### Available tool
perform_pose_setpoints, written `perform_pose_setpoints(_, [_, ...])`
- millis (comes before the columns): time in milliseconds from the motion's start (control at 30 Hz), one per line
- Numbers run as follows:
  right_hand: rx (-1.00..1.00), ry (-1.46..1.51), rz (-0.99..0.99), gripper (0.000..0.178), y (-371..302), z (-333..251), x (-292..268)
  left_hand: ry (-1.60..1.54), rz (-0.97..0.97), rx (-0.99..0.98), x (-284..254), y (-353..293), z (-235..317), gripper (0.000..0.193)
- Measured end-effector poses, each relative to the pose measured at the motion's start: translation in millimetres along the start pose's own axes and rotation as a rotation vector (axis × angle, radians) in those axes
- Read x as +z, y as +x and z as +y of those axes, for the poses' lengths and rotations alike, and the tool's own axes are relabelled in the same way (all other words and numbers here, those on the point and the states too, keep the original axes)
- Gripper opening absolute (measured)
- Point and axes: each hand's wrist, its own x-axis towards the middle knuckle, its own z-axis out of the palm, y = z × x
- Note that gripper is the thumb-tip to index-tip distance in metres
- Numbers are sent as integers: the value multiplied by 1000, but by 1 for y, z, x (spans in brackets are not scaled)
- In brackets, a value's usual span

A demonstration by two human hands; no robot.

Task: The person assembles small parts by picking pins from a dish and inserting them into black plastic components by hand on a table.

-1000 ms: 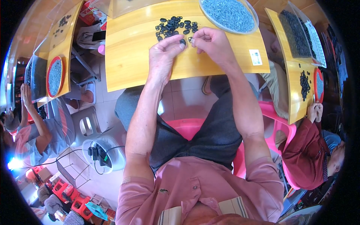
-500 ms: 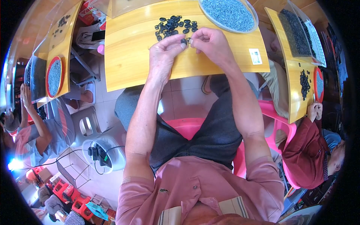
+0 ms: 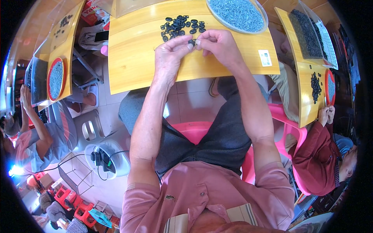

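Observation:
Over the yellow wooden table, my left hand (image 3: 169, 52) pinches a small black oval part (image 3: 190, 42) between thumb and fingers. My right hand (image 3: 218, 43) meets it from the right, thumb and forefinger pressed together at the part's edge. Whatever sits in those right fingertips is too small and covered to make out. Just beyond my fingers lies a loose pile of black oval parts with holes (image 3: 176, 27). A round clear tray (image 3: 265, 28) full of small bluish metal pins stands at the far right of the table.
A white label (image 3: 265, 58) is stuck on the table (image 3: 132, 58) near its right edge. Co-workers sit at tables on both sides, with black parts and red-rimmed trays (image 3: 62, 91). Beside my left leg, a grey stool (image 3: 120, 155) carries a plastic tub with black plugs and cables.
My right fingertips have come slightly left, closing the small gap to the black part in my left hand. The pile and tray stay where they were.

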Motion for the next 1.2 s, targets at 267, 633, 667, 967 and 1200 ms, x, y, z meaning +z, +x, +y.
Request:
perform_pose_setpoints(267, [10, -22, -26, 19, -1, -2, -2, 32, -8, 1, 0, 1, -1, 30])
perform_pose_setpoints(633, [88, 45, -94, 17, 1, -6, -7, 210, -65, 64, 2, 1, 2, 32])
perform_pose_setpoints(667, [92, 70, -109, 18, 0, -7, -8, 302, -89, 98, 3, 0, 3, 31])
perform_pose_setpoints(967, [138, 90, -193, 20, -2, -10, -10, 500, 9, 336, 2, -3, -7, 28])
perform_pose_setpoints(1200, [152, 60, -194, 17, -1, 1, -8, 765, -47, 521, 5, -7, -2, 29])
